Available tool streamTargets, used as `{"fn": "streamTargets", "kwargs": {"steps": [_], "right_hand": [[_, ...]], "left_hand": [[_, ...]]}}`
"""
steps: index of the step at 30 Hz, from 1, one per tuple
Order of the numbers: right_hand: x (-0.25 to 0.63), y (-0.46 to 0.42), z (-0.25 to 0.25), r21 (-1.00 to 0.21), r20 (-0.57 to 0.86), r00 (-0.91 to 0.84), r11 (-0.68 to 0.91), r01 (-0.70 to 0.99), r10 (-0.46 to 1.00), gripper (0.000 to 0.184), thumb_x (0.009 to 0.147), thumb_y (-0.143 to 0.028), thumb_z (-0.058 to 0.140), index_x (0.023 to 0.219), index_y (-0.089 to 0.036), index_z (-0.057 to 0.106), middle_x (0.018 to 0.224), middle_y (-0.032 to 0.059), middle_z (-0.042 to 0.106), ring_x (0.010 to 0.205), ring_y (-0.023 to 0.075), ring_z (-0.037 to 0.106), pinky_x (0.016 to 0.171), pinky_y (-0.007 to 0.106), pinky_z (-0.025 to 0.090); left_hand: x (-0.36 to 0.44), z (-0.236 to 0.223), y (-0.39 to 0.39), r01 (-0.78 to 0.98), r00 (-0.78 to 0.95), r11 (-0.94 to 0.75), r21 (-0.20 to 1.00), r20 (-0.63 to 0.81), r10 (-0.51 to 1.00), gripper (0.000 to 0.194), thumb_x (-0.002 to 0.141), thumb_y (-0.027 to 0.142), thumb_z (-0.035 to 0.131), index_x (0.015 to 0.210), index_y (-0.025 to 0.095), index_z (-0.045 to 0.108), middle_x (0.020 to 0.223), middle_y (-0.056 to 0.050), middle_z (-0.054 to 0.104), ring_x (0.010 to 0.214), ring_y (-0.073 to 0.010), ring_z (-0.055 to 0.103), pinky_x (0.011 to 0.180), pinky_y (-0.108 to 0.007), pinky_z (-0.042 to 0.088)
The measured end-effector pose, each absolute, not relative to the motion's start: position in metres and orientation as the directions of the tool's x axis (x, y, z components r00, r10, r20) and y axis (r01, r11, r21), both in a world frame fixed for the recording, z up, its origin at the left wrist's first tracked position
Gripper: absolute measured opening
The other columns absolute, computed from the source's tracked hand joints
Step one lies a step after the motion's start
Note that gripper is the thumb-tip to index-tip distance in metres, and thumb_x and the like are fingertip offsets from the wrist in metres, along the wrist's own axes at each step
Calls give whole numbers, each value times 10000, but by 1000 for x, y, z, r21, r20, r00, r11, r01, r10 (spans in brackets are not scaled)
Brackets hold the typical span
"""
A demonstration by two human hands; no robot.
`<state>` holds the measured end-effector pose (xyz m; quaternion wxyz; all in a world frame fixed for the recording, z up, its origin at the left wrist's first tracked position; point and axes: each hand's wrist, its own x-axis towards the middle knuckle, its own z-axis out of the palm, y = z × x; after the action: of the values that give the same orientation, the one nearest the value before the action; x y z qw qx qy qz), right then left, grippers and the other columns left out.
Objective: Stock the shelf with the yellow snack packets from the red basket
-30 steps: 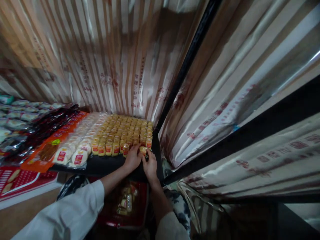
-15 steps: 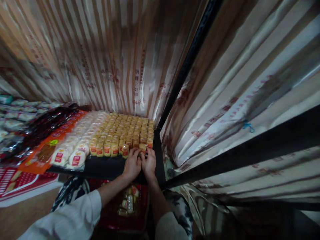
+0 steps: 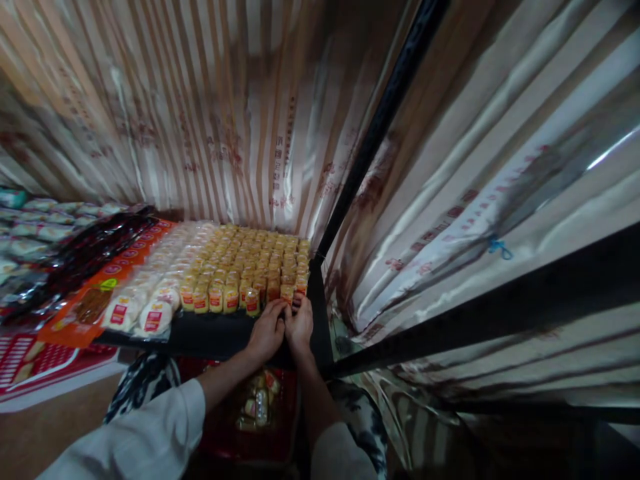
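Small yellow wrapped snacks with red labels stand in close rows on a black shelf. At the front right end of these rows, my left hand and my right hand meet, with their fingers bent and the fingertips close together. They close on the lower part of one wrapped snack in the front row. The fingers partly hide its bottom. Just left of my hands, another wrapped snack stands slightly forward of the row.
Left of the yellow rows lie round white packaged cakes, an orange bag and dark shiny packs. Below the shelf, a red container holds loose wrapped snacks. A black post and striped plastic sheeting enclose the corner.
My hands have drawn slightly down the front of the wrapped snack, so more of it shows above my fingertips. The view has shifted a little.
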<state>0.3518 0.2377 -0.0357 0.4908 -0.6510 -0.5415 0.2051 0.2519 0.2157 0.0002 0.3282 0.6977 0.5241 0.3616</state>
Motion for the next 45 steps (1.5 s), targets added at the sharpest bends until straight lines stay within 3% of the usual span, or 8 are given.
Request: {"fn": "streamTargets", "kwargs": {"steps": [4, 9, 16, 26, 38, 45], "right_hand": [[352, 235, -34, -850, 318, 346, 103, 517, 883, 250, 798, -247, 426, 1003, -151, 533, 1011, 112, 540, 891, 193, 562, 756, 341, 515], [356, 235, -29, -737, 441, 426, 48, 674, 790, 328, 796, -236, 435, 1089, -162, 565, 1189, 138, 494, 1112, 256, 447, 920, 437, 401], [360, 243, -40, -726, 442, 353, 97, 681, 825, 433, 796, -182, 366, 1191, -106, 525, 1260, 152, 505, 1182, 235, 422, 977, 415, 345], [358, 248, -35, -770, 452, 395, 126, 625, 800, 368, 783, -191, 394, 1117, -118, 532, 1203, 145, 540, 1128, 228, 462, 976, 419, 354], [360, 247, -40, -788, 404, 387, 100, 608, 829, 409, 763, -223, 403, 1125, -120, 561, 1257, 148, 499, 1156, 251, 418, 973, 439, 376], [360, 242, -40, -718, 454, 360, 94, 690, 815, 403, 803, -338, 471, 1128, -122, 571, 1292, 162, 461, 1195, 274, 379, 997, 452, 334]], "left_hand": [[252, -1, 216, 529, 185, -228, 817, 151, 971, 483, 738, 28, 381, 1183, 145, 530, 1276, -101, 504, 1221, -184, 447, 1080, -382, 329], [254, -4, 216, 590, 178, -221, 776, 142, 974, 517, 741, 28, 380, 1227, 146, 507, 1308, -100, 481, 1235, -188, 436, 1080, -369, 336], [256, -3, 216, 634, 208, -272, 724, 179, 962, 536, 732, 25, 384, 1244, 144, 493, 1295, -102, 475, 1240, -194, 422, 1072, -369, 349], [256, -2, 219, 683, 231, -288, 671, 176, 957, 507, 735, 39, 396, 1222, 132, 499, 1214, -115, 470, 1145, -198, 471, 1011, -345, 408], [252, 6, 229, 630, 247, -269, 729, 141, 959, 491, 749, 35, 371, 1213, 133, 500, 1180, -115, 470, 1092, -180, 514, 1007, -331, 407], [252, -3, 231, 614, 227, -265, 744, 155, 962, 482, 772, 60, 368, 1230, 142, 497, 1168, -110, 472, 1068, -176, 524, 1006, -337, 410]]}}
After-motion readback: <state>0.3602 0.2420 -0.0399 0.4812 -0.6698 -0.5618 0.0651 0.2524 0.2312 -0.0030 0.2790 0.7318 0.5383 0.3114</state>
